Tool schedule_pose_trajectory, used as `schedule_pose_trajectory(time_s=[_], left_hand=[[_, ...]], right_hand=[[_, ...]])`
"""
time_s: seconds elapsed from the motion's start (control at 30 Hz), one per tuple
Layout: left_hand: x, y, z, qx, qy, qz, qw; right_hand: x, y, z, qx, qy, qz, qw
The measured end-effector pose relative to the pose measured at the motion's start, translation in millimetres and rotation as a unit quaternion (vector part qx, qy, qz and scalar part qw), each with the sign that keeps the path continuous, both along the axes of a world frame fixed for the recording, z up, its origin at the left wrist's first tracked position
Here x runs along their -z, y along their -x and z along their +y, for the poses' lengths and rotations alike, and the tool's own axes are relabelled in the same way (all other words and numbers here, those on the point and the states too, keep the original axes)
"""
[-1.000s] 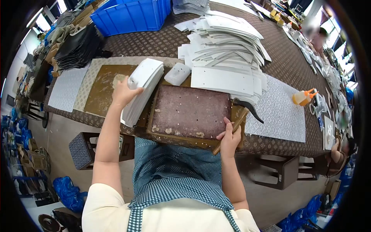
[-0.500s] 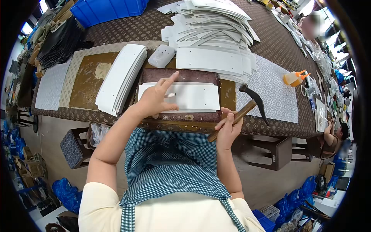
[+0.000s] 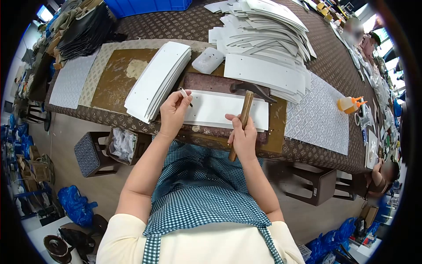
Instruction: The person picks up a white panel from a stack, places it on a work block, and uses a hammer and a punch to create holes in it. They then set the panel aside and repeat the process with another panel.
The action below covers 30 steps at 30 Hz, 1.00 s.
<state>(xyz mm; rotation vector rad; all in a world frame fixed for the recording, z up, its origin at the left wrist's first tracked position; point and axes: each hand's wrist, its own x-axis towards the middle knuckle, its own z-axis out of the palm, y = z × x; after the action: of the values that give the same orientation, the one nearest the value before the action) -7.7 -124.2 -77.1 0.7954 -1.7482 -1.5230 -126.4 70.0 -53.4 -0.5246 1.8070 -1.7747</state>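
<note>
Stack of white sheets [image 3: 158, 81] on left part of table [image 3: 176, 26], close to left forearm; edges uneven, so prone to fanning or sliding if bumped by forearm or jarred by blows. Next, left hand [image 3: 172, 113] over left end of single-looking white sheet [image 3: 215, 105]; grip closed in fingertip pinch on small slim tool [image 3: 183, 92], dark tip angled down toward sheet. Contact of tip with sheet: cannot tell. Judged risks: tool tilting or skidding under a strike, mark off position, sheet dented or torn; fingertips very near tool top, so pinch injury from a glancing blow. Sheet lying flat on maroon block [image 3: 211, 82], apparently not clamped; could creep or turn if brushed, causing misalignment. Translucent lump [image 3: 208, 60] just beyond block's far edge, possibly shaken by pounding. To right, right hand [image 3: 244, 138] above near edge of sheet, grip wrapped around wooden handle of hammer [image 3: 246, 108]; dark head at far end, over block's far right area. Loose hold or rushed swing could twist head, giving a slanted hit; also could catch far pile of white sheets [image 3: 263, 39], close behind head, and knock some askew.
</note>
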Motion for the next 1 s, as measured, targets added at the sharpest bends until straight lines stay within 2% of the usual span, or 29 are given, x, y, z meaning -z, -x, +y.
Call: schedule_pose_trajectory(time_s=[0.07,0.4,0.53,0.63,0.73,0.8,0.87,0.9,1.0], left_hand=[[-4.1,0.3,-2.3,-0.015,0.016,-0.030,0.999],[3.2,22.8,-10.5,0.003,0.056,0.004,0.998],[6.5,25.0,-11.1,-0.002,0.142,0.013,0.990],[2.3,26.1,-13.5,0.012,0.183,-0.014,0.983],[-0.6,27.8,-12.2,0.009,0.198,-0.028,0.980],[0.6,27.9,-11.7,0.009,0.219,-0.020,0.976],[-1.4,28.9,-12.3,0.004,0.250,-0.011,0.968],[-0.5,26.9,-13.7,0.009,0.278,-0.030,0.960],[-0.3,26.7,-14.4,0.006,0.304,-0.026,0.952]], right_hand=[[4.6,-1.1,-2.2,0.000,-0.014,0.007,1.000],[9.3,2.2,-2.1,0.021,-0.003,-0.023,1.000],[8.2,1.4,-3.1,0.023,-0.002,-0.031,0.999],[-2.1,5.0,2.1,-0.046,-0.054,-0.027,0.997],[-55.3,16.9,-4.6,-0.152,-0.104,0.006,0.983],[-114.1,24.8,-15.5,-0.201,-0.064,0.072,0.975],[-161.9,26.5,-24.5,-0.189,0.042,0.160,0.968],[-176.1,28.0,-29.1,-0.188,0.134,0.159,0.960],[-181.8,20.0,-42.5,-0.158,0.259,0.193,0.933]])
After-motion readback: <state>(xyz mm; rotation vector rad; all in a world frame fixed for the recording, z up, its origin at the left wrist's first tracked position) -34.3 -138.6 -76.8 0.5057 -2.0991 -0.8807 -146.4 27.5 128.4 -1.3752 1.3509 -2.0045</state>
